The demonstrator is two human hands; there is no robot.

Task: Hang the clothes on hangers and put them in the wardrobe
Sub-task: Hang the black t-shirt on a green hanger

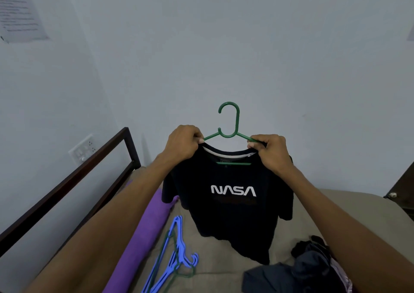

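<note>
The person's left hand [184,144] is curled over the left shoulder of a dark navy cotton T-shirt [230,205] printed with white NASA lettering, pinching the fabric together with the left arm of a green plastic hanger [229,122]. The right hand [270,151] does the same on the other side, fingers folded round the right shoulder seam and the hanger's right arm. Both forearms reach forward from the near edge of the view, and the two hands hold the garment up in the air at the same height, just apart from each other, with the hanger's hook rising upright between them against the pale grey wall [246,46].

The T-shirt hangs on the hanger with its chest print facing the person; the hanger's lower bar shows through the neck opening. The shirt's hem hangs down to just above a bed covered in a beige-brown sheet [215,268].

On the sheet, near and left of the shirt, lies a small heap of blue and dark green plastic hangers [177,261], tangled together. Further left, a purple fabric roll [143,232] runs along the bed's edge, beside a dark metal bed rail [74,178]. Near and to the right, under the right forearm, sits a pile of dark crumpled clothes [307,268]. On the far left wall are a white switch plate [81,150] and a printed paper sheet [20,12].
</note>
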